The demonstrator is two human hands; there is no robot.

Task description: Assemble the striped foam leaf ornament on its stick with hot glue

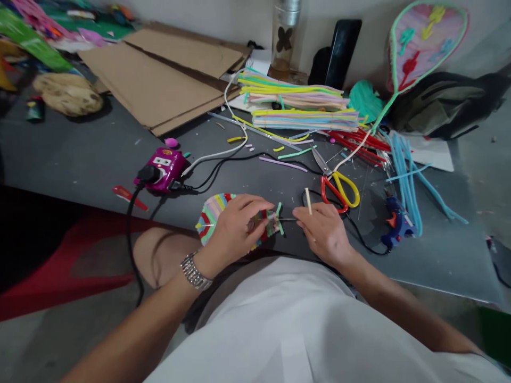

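A striped piece made of many-coloured pipe cleaners (pixel 211 210) lies at the table's front edge. My left hand (pixel 237 226) is over it, thumb and fingers pinched on it. Short green ends stick out at its right side. My right hand (pixel 325 231) is closed around a thin dark rod-like tool (pixel 288 219), whose tip reaches those ends; its kind I cannot make out. A cream stick (pixel 308 201) also pokes up from the right hand. Just beyond that hand lie scissors (pixel 329 178) with one red and one yellow handle loop.
A purple power socket (pixel 163 167) with cords stands left, near a small red cutter (pixel 130 198). Behind are cardboard sheets (pixel 159 80) and pipe cleaner bundles (pixel 303 119). At right lie a blue glue gun (pixel 397 223) and blue pipe cleaners (pixel 405 175); a pipe-cleaner fan (pixel 429 42) stands behind.
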